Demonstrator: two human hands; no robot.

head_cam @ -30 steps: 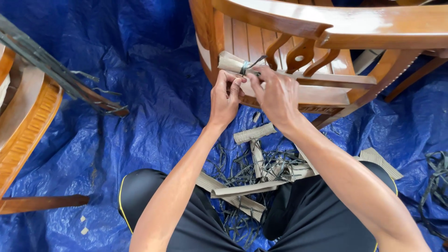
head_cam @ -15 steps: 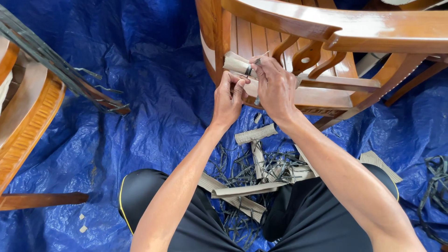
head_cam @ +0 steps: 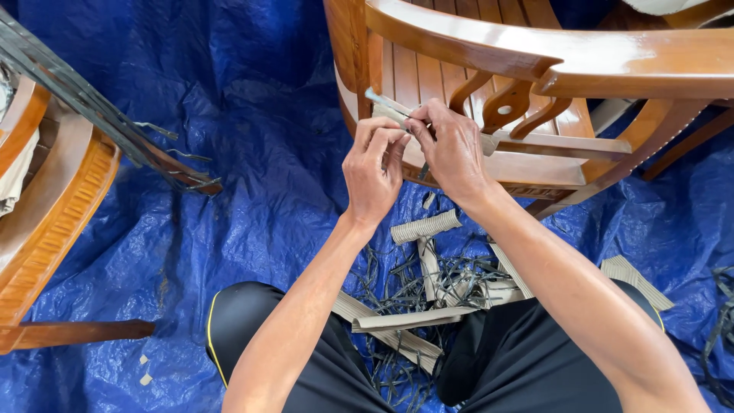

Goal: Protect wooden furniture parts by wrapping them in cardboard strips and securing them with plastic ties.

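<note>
A glossy brown wooden chair (head_cam: 581,57) lies on its side ahead of me. A beige corrugated cardboard wrap (head_cam: 384,105) covers one of its bars. Both hands work at that wrap. My left hand (head_cam: 372,172) pinches the cardboard and the dark plastic strap on it from below. My right hand (head_cam: 453,149) grips the same wrap from the right, fingertips meeting the left hand's at the strap. Most of the wrap is hidden under my hands.
Blue tarpaulin (head_cam: 252,115) covers the floor. Cardboard strips (head_cam: 425,227) and cut dark straps (head_cam: 397,279) lie between my knees. Another wooden furniture piece (head_cam: 46,222) with a strap bundle (head_cam: 84,103) stands at the left. More straps lie at the right edge.
Both hands have shifted slightly up and right along the wrapped bar. The strap's loose end that stuck up earlier now sits under my fingers.
</note>
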